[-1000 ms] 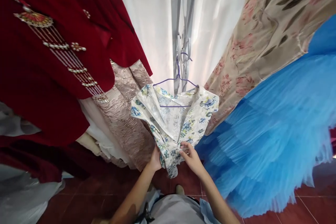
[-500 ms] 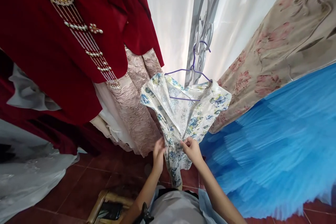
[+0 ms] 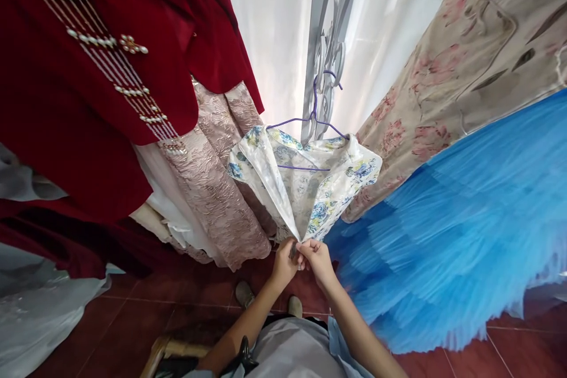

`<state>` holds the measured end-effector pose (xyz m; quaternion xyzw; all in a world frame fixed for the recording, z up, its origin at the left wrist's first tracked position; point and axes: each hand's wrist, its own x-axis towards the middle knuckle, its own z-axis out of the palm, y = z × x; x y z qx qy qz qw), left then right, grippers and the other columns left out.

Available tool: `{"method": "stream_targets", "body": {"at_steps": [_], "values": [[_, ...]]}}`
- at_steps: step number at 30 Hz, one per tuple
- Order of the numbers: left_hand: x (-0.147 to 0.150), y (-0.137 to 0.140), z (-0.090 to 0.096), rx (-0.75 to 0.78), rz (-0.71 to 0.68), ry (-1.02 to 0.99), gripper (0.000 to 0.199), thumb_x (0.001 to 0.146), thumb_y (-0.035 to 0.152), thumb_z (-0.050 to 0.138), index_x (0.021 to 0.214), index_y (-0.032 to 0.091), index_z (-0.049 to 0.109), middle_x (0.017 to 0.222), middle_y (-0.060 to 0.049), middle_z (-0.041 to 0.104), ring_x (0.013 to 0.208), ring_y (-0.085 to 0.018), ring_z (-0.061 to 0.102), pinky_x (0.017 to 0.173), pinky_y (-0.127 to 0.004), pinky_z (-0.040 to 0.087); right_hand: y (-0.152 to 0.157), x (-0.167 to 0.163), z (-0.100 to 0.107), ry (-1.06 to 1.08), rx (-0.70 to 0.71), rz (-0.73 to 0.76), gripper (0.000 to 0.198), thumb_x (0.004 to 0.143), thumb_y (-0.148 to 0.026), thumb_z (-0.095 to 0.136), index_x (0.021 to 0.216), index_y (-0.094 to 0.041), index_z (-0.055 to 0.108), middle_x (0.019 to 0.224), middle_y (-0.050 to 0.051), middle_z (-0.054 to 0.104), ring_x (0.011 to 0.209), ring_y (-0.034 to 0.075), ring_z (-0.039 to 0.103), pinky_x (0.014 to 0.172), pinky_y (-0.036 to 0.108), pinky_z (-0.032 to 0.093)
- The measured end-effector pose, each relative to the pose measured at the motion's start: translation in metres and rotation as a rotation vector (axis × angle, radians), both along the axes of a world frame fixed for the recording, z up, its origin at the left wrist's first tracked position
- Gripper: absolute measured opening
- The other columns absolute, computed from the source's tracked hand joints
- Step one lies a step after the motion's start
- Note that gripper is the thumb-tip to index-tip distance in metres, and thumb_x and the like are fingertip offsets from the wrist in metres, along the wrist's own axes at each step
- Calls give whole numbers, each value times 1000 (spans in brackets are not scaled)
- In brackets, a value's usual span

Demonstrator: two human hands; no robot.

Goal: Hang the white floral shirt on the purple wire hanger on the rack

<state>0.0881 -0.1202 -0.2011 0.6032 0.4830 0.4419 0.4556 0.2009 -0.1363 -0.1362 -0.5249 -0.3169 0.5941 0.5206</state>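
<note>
At the lower centre of the frame, the left hand (image 3: 283, 261) and right hand (image 3: 315, 258) meet, each pinching one front edge of the floral dress (image 3: 305, 189) at its bottom. The dress hangs on a purple hanger (image 3: 310, 124) in mid-frame, between a pink brocade gown (image 3: 217, 189) and a blue tulle skirt (image 3: 452, 218). The step looks like closing the front; next, the 2 edges need aligning upward.
</note>
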Motion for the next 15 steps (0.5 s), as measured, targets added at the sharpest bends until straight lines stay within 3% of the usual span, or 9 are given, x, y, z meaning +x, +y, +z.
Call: {"method": "stream_targets", "body": {"at_steps": [4,8,12,15], "values": [[-5,7,-2,173,-49,108,12,86,27,57,78,19,61,83,-7,68,84,-23,64,82,-36,49,28,0,30,6,44,-91,40,67,-46,78,52,-19,53,43,0,58,32,8,46,33,20,26],[-7,13,-5,110,-42,194,17,83,29,60,70,20,56,73,-4,66,75,-21,62,76,-33,48,72,3,90,24,233,-214,39,70,-45,77,55,-19,53,46,-2,57,33,6,42,34,20,25],[-2,15,-4,35,-137,226,14,81,29,62,72,20,58,72,-3,65,74,-20,62,75,-30,47,115,7,158,10,426,-280,37,70,-48,79,62,-18,58,50,-3,60,36,7,43,35,20,27],[4,12,-10,-4,-220,242,13,81,31,64,74,20,60,75,-4,67,75,-21,63,75,-31,47,133,8,194,-13,511,-336,39,70,-51,79,64,-18,59,50,-3,60,38,7,44,36,20,28]]}}
